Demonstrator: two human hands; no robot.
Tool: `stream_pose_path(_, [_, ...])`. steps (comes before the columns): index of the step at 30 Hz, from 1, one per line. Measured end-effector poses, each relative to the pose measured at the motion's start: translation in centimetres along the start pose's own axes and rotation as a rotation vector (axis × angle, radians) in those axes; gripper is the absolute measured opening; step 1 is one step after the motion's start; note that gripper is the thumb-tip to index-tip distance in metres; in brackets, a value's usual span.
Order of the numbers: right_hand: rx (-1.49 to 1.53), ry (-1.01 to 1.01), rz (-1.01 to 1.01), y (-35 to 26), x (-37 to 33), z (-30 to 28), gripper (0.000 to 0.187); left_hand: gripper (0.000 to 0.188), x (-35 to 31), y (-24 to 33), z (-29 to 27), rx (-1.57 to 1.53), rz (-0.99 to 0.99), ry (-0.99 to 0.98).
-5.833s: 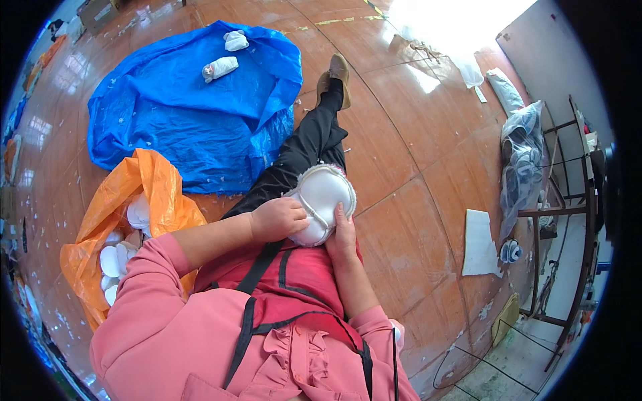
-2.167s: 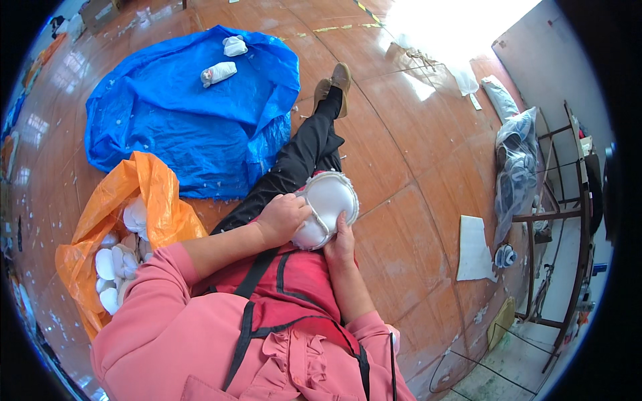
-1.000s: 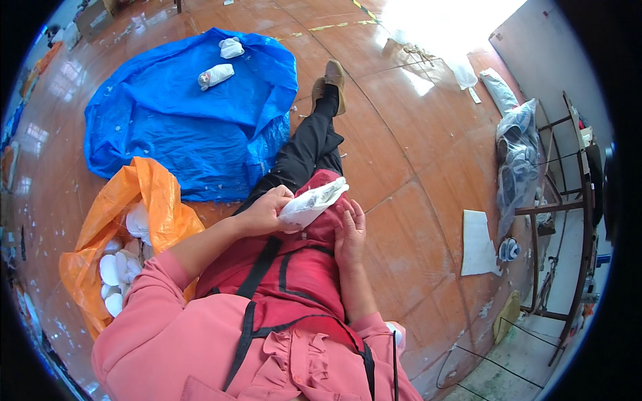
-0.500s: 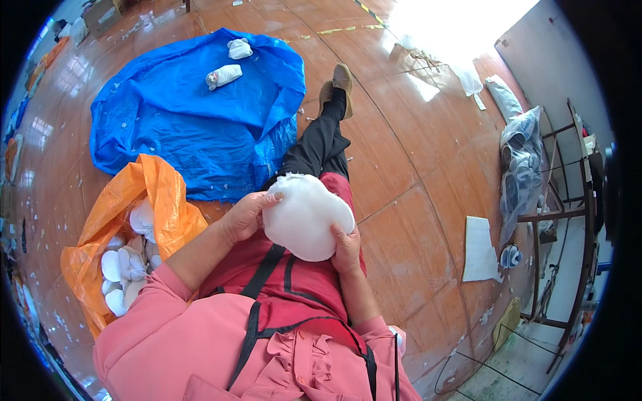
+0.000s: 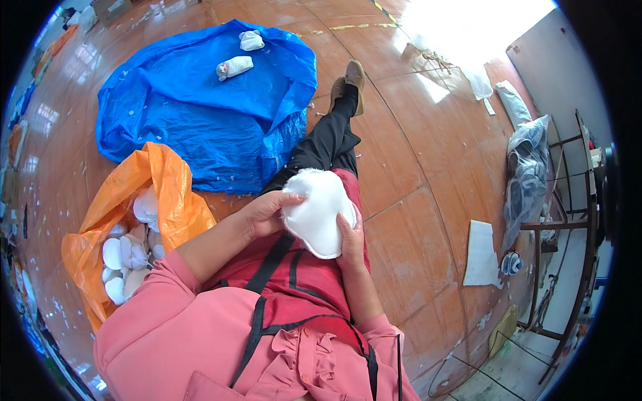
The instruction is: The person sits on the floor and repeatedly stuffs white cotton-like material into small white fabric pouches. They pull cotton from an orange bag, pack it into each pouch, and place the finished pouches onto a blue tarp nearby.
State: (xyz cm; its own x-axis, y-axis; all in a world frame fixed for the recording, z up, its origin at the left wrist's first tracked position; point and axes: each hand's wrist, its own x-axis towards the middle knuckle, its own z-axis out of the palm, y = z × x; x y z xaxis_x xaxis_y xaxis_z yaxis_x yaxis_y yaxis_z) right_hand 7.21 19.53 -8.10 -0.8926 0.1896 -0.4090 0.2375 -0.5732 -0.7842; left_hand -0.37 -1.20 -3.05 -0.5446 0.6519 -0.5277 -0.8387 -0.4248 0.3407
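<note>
Over my lap I hold a white padded fabric piece (image 5: 319,210), rounded, with a seamed edge below and loose white fluff along its upper left edge. My left hand (image 5: 269,212) pinches it at the left side, thumb on top. On the right edge my right hand (image 5: 350,242) grips it, thumb over the face and fingers behind. To my left stands an open orange plastic bag (image 5: 175,194) with several white padded pieces (image 5: 122,259) inside.
A blue plastic sheet (image 5: 194,113) lies ahead on the tiled floor, bearing two small white bundles (image 5: 235,67). At right are a white flat sheet (image 5: 480,254), a clear plastic bag (image 5: 525,167) with dark contents, and a metal rack (image 5: 590,220).
The padded piece has turned and tilted in my hands, so it looks narrower. Both hands stay on it. The whole view has shifted slightly.
</note>
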Motion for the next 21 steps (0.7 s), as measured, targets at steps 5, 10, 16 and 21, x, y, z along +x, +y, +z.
stream_pose_path(5, [0.121,0.041,0.057,0.6,0.9,-1.4,0.050,0.061,0.5,0.2,0.8,-0.073,-0.030,0.034])
stream_pose_path(10, [0.239,-0.005,0.091,0.4,1.1,-1.7,0.044,0.064,1.1,-0.2,-0.2,-0.100,-0.046,-0.001])
stream_pose_path(16, [0.039,0.028,-0.156,-0.1,-0.6,0.4,0.040,0.063,0.8,-1.5,1.7,-0.035,0.227,0.127])
stream_pose_path(21, [-0.164,-0.241,-0.253,-0.7,-2.6,0.7,0.042,0.064,1.8,-1.2,1.0,-0.063,0.329,0.160])
